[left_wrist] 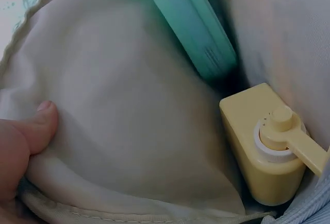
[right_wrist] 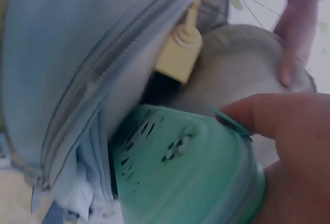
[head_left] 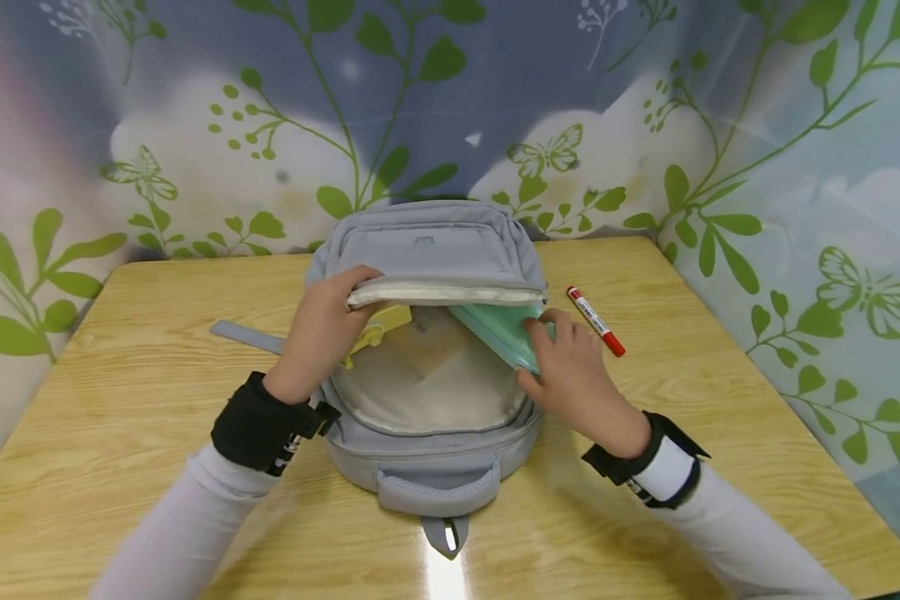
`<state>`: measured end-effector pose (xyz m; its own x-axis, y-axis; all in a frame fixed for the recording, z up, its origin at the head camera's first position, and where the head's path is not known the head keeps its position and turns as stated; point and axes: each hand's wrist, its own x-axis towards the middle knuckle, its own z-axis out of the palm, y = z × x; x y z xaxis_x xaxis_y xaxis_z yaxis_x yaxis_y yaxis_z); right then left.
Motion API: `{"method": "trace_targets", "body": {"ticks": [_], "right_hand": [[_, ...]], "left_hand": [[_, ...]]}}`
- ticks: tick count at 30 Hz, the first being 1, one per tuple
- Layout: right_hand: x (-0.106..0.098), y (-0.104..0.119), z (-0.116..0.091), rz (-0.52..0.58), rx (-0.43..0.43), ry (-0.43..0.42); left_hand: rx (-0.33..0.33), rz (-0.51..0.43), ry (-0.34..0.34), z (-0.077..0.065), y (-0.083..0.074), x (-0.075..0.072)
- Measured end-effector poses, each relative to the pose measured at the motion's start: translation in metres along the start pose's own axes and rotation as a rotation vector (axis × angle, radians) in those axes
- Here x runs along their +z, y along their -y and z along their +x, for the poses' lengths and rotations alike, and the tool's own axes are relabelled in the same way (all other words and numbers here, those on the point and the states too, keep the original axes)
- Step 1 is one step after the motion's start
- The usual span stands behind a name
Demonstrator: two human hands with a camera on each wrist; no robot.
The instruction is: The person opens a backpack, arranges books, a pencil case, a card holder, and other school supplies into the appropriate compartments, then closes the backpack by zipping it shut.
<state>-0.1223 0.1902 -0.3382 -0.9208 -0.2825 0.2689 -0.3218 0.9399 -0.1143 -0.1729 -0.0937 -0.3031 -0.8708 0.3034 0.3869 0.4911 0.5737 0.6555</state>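
A grey backpack [head_left: 450, 446] lies on the table with its main compartment unzipped. My left hand [head_left: 326, 329] grips the edge of the raised flap [head_left: 450, 292], its thumb [left_wrist: 44, 123] on the pale lining in the left wrist view. With the right hand [head_left: 579, 375] I hold a mint-green case [head_left: 487, 329] partly inside the opening, slanting down under the flap. Dark printed marks show on the case [right_wrist: 170, 157] in the right wrist view, and my fingers pinch its edge near a small tab. Inside the bag, a yellow pump bottle [left_wrist: 263, 147] sits beside the case.
A red-and-white marker [head_left: 596, 322] lies on the wooden table [head_left: 150, 375] right of the bag. To the left a grey strap [head_left: 247, 336] sticks out. The carry handle [head_left: 438, 492] faces me. A leaf-patterned backdrop [head_left: 435, 100] stands behind the table.
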Motion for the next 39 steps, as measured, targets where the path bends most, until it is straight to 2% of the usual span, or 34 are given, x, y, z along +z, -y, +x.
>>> {"method": "trace_targets", "body": {"ticks": [3,7,8,10,12,14,15,17,18,21,22,24,25,27,29,31,33,35,37,39], "right_hand": [[0.015,0.007,0.018,-0.079,-0.044,-0.015],[0.032,0.011,0.034,-0.183,-0.147,-0.071],[0.034,0.013,0.037,-0.193,-0.147,-0.043],[0.034,0.017,0.045,-0.179,-0.141,0.071],[0.031,0.020,0.053,-0.096,-0.121,0.243],[0.026,0.022,0.060,0.038,-0.068,0.421],[0.025,0.021,0.063,0.098,-0.068,0.473],[0.024,0.018,0.066,0.215,-0.063,0.524],[0.024,0.016,0.066,0.256,-0.066,0.524],[0.023,0.008,0.058,0.300,-0.133,0.449],[0.020,0.006,0.054,0.300,-0.167,0.433],[0.006,0.002,0.044,0.270,-0.245,0.453],[-0.003,0.000,0.040,0.268,-0.283,0.491],[-0.027,-0.002,0.033,0.262,-0.320,0.618],[-0.051,-0.004,0.028,0.271,-0.326,0.730],[-0.070,-0.006,0.025,0.290,-0.316,0.784],[-0.082,-0.009,0.023,0.306,-0.328,0.756],[-0.086,-0.011,0.024,0.347,-0.363,0.686],[-0.084,-0.014,0.028,0.388,-0.393,0.608],[-0.079,-0.014,0.036,0.409,-0.409,0.544]], "left_hand": [[-0.006,-0.008,0.009,-0.002,0.001,-0.001],[-0.020,-0.004,0.035,-0.007,0.004,-0.002],[-0.024,-0.001,0.042,-0.008,0.004,-0.002],[-0.022,0.014,0.048,-0.010,0.004,-0.001],[-0.021,0.021,0.051,-0.012,0.004,0.000],[-0.028,0.014,0.049,-0.012,0.003,0.001],[-0.032,0.007,0.047,-0.012,0.003,0.001],[-0.044,-0.008,0.046,-0.013,0.004,0.000],[-0.050,-0.014,0.047,-0.013,0.005,-0.001],[-0.058,-0.009,0.065,-0.016,0.009,-0.003],[-0.054,-0.001,0.078,-0.018,0.011,-0.004],[-0.035,0.024,0.120,-0.023,0.016,-0.005],[-0.017,0.041,0.141,-0.026,0.018,-0.004],[0.042,0.100,0.177,-0.034,0.024,-0.002],[0.117,0.175,0.194,-0.043,0.029,0.001],[0.189,0.253,0.207,-0.052,0.033,0.004],[0.233,0.290,0.245,-0.060,0.035,0.005],[0.228,0.258,0.325,-0.065,0.034,0.001],[0.163,0.171,0.377,-0.065,0.034,-0.005],[0.061,0.098,0.356,-0.061,0.037,-0.014]]}}
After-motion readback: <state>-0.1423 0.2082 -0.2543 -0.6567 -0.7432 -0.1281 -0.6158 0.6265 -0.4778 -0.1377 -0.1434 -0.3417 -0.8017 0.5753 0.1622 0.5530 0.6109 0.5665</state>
